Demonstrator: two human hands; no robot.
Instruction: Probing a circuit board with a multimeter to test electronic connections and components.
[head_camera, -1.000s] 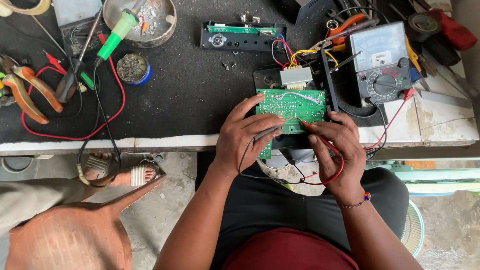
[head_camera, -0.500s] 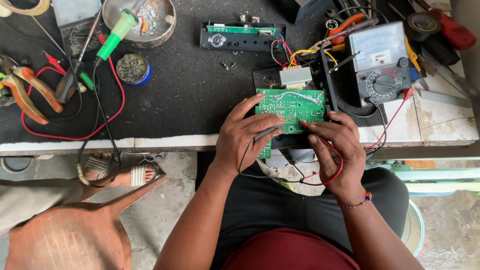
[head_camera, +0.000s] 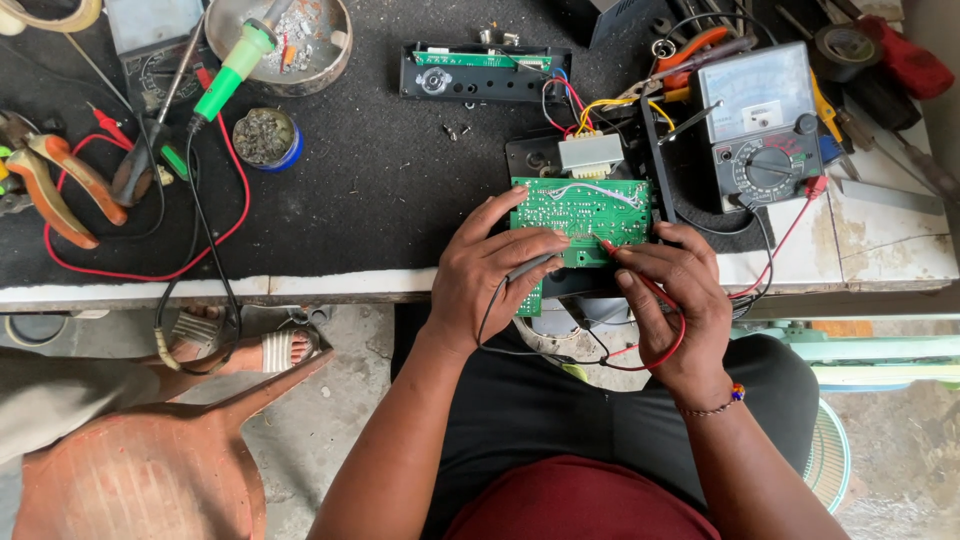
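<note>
While both hands work over the green circuit board (head_camera: 583, 213) at the desk (head_camera: 330, 285) front edge: left hand (head_camera: 492, 270) grip pinched narrow on black probe (head_camera: 530, 266), tip aimed right onto board's lower edge; right hand (head_camera: 676, 300) grip closed on red probe (head_camera: 620, 260), tip aimed up-left onto same lower edge. Board long axis left-right, lying just beyond both hands, tilted toward the wearer; both about equally near, tips close together near bottom middle. Red lead (head_camera: 660, 345) looping under right hand. Analog multimeter (head_camera: 762, 120) right of board, soldering iron (head_camera: 232, 70) and pliers (head_camera: 62, 175) well apart at left.
</note>
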